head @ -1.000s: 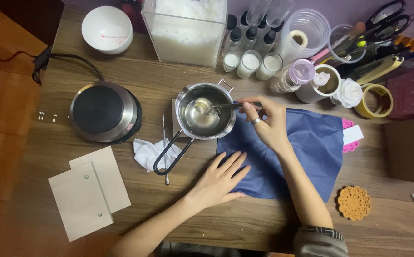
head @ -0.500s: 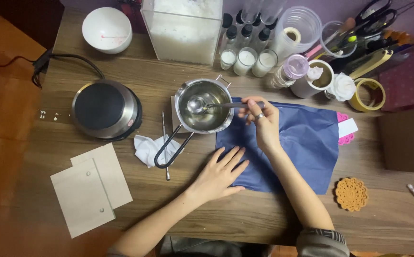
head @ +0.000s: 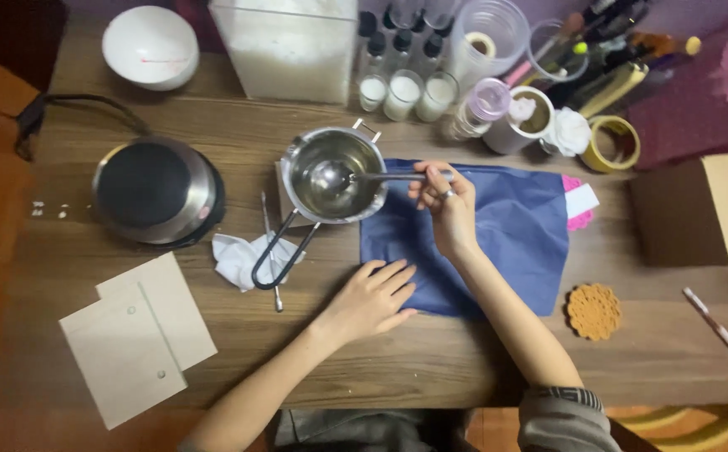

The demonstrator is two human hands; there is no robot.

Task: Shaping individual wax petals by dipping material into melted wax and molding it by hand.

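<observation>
Spoon (head: pixel 356 177) in our right hand (head: pixel 448 205), fingers pinching its handle, bowl dipped into the metal pot (head: pixel 335 176) standing near the desk's (head: pixel 431 368) far edge. Our left hand (head: pixel 372 297) lies spread flat on the blue cloth's (head: pixel 515 230) near left corner.

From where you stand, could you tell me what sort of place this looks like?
Probably a home craft table, perhaps for candle making: a small steel melting pot stirred with a spoon in the right hand, a round hot plate, and jars, bottles and pens along the back edge.
</observation>
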